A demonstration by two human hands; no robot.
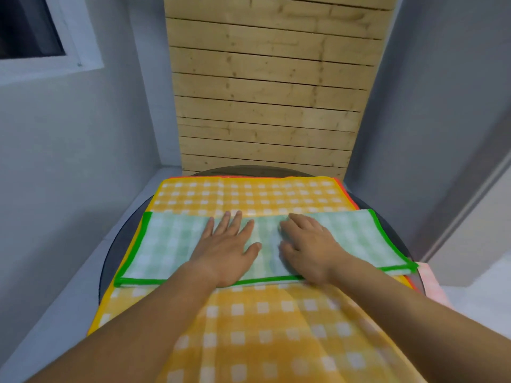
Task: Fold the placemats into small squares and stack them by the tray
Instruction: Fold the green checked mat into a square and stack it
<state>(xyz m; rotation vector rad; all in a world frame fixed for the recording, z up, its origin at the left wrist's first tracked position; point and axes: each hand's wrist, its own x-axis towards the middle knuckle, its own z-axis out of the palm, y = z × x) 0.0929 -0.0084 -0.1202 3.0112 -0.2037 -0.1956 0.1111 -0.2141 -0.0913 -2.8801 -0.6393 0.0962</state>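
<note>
A green checked placemat (166,244) with a bright green border lies folded into a long strip across the middle of the table. It rests on a spread yellow checked placemat (249,194). My left hand (229,244) presses flat on the green strip just left of its middle, fingers straight. My right hand (307,244) rests on the strip just right of the middle, fingers slightly bent against the cloth. No tray is in view.
The cloths cover a dark round table (110,258). An orange-red edge of another cloth (349,199) shows under the yellow one, and a pink cloth (430,280) hangs at the right rim. A wooden slat panel (271,92) stands behind, grey walls on both sides.
</note>
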